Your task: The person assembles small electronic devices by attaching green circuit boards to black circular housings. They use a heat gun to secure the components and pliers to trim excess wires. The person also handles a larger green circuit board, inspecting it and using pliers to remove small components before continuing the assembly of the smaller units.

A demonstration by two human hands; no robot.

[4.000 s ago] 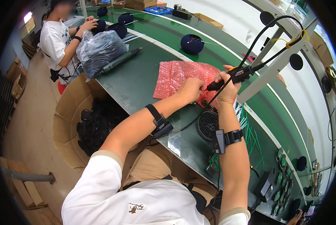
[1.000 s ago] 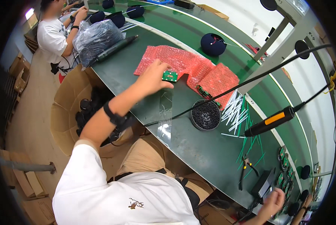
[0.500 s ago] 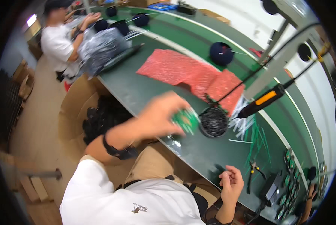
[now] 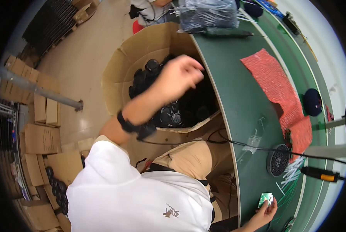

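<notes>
My left hand [image 4: 179, 78] is over a large cardboard box [image 4: 117, 65] at the left of the bench, slightly blurred. Its fingers are loosely bent and apart, and I see nothing in them. Black round plastic parts [image 4: 169, 116] fill the bottom of the box beneath it. At the near right my right hand [image 4: 266, 212] is closed on the edge of a small green circuit board [image 4: 265, 199], held above the bench. Beyond the board stands a round black dish of small dark pieces [image 4: 278, 160].
Red bubble wrap [image 4: 275, 81] lies along the green bench [image 4: 238, 92]. A hanging screwdriver [image 4: 319, 174] with an orange band is near white and green strips [image 4: 292, 172]. A cable crosses the bench. Cartons [image 4: 41, 139] stand at left; another person's arm [image 4: 161, 3] shows at top.
The circuit board has passed from my left hand to my right hand. My left hand has moved left over the box, and the view has turned left.
</notes>
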